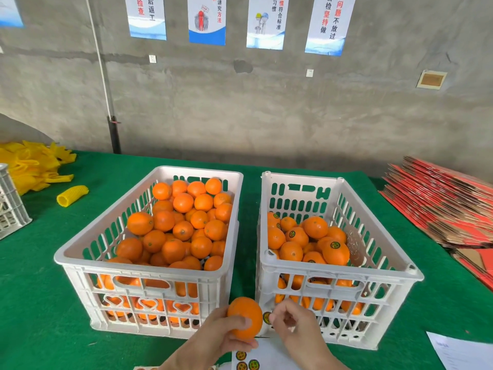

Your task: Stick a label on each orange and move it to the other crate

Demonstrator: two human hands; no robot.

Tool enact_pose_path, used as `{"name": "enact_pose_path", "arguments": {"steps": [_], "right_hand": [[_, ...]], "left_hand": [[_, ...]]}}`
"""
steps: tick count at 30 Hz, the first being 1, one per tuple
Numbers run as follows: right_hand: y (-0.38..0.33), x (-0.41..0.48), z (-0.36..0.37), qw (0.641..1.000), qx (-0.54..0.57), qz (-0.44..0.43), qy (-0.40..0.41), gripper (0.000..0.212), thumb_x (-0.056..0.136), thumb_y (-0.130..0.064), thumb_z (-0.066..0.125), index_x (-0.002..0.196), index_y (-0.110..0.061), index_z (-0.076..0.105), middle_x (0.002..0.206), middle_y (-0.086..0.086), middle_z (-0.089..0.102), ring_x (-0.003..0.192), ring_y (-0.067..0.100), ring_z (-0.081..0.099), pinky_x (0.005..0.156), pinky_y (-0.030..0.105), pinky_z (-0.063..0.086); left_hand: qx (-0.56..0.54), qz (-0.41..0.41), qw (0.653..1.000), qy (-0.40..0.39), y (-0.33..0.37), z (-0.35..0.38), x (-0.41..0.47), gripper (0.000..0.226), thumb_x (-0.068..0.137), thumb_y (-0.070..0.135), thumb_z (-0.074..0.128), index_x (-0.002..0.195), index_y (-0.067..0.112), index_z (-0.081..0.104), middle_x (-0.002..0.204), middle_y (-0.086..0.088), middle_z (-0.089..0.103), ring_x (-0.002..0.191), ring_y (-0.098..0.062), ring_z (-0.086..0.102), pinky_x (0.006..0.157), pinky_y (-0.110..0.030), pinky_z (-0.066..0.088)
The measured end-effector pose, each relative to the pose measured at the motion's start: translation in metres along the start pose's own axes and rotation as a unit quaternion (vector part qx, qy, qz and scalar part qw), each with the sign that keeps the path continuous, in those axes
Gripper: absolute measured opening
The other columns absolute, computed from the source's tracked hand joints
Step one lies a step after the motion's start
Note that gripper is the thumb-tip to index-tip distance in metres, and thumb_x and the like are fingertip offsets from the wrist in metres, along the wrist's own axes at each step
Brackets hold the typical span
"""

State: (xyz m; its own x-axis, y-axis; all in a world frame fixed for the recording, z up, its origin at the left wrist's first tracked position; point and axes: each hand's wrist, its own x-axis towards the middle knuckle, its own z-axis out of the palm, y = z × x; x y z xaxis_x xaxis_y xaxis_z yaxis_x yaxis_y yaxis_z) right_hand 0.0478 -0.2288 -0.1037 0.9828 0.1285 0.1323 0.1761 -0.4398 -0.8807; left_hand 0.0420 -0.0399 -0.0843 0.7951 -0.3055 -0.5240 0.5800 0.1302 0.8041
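My left hand grips an orange low in the middle, in front of the gap between the two crates. My right hand pinches a round black-and-yellow label right beside that orange. Under my hands lies a white sticker sheet carrying more round labels. The left white crate is heaped with unlabelled oranges. The right white crate holds several oranges that carry labels.
The crates stand on a green table cover. Yellow foam nets and one rolled net lie at the far left, next to a grey crate. Flat red cartons are stacked at right. A paper sheet lies at bottom right.
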Motion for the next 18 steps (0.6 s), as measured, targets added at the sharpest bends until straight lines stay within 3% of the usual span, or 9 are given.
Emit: {"name": "enact_pose_path", "arguments": {"steps": [4, 7, 10, 14, 18], "right_hand": [[-0.016, 0.003, -0.004, 0.996, 0.076, 0.052, -0.004, 0.020, 0.087, -0.008, 0.064, 0.069, -0.015, 0.061, 0.064, -0.001, 0.058, 0.066, 0.010, 0.055, 0.066, 0.023, 0.047], [-0.028, 0.003, -0.008, 0.977, 0.181, 0.110, -0.002, 0.018, 0.088, -0.007, 0.063, 0.071, -0.011, 0.065, 0.072, 0.005, 0.067, 0.073, 0.016, 0.063, 0.074, 0.031, 0.055], [-0.041, 0.002, -0.011, 0.952, 0.270, 0.142, -0.005, 0.021, 0.088, -0.006, 0.061, 0.068, -0.012, 0.067, 0.080, 0.011, 0.071, 0.078, 0.019, 0.069, 0.071, 0.030, 0.054], [-0.055, 0.002, -0.016, 0.940, 0.310, 0.139, -0.014, 0.018, 0.084, -0.010, 0.063, 0.067, -0.012, 0.067, 0.079, 0.009, 0.070, 0.080, 0.020, 0.066, 0.077, 0.032, 0.053], [-0.071, -0.001, -0.020, 0.950, 0.295, 0.090, -0.040, 0.011, 0.072, -0.024, 0.075, 0.072, -0.014, 0.070, 0.100, 0.003, 0.071, 0.092, 0.018, 0.065, 0.085, 0.031, 0.052]], "left_hand": [[-0.109, 0.005, 0.993, -0.048, 0.006, 0.004, -0.010, 0.095, 0.039, 0.013, 0.086, 0.124, 0.015, 0.044, 0.113, -0.026, 0.051, 0.069, -0.035, 0.063, 0.060, -0.035, 0.054], [-0.183, 0.002, 0.982, -0.050, 0.011, 0.010, -0.017, 0.079, 0.053, 0.032, 0.091, 0.118, 0.019, 0.047, 0.114, -0.025, 0.050, 0.072, -0.034, 0.058, 0.063, -0.035, 0.050], [-0.241, 0.003, 0.970, -0.037, 0.018, 0.014, -0.019, 0.063, 0.065, 0.039, 0.072, 0.119, 0.017, 0.049, 0.116, -0.024, 0.051, 0.080, -0.037, 0.056, 0.058, -0.036, 0.052], [-0.254, 0.039, 0.964, -0.075, 0.025, 0.014, -0.025, 0.068, 0.065, 0.031, 0.083, 0.125, 0.014, 0.056, 0.119, -0.025, 0.051, 0.073, -0.037, 0.057, 0.052, -0.032, 0.052], [-0.243, 0.072, 0.963, -0.088, 0.031, 0.016, -0.028, 0.074, 0.054, 0.026, 0.086, 0.123, 0.015, 0.060, 0.120, -0.023, 0.053, 0.079, -0.036, 0.056, 0.057, -0.034, 0.052]]}}
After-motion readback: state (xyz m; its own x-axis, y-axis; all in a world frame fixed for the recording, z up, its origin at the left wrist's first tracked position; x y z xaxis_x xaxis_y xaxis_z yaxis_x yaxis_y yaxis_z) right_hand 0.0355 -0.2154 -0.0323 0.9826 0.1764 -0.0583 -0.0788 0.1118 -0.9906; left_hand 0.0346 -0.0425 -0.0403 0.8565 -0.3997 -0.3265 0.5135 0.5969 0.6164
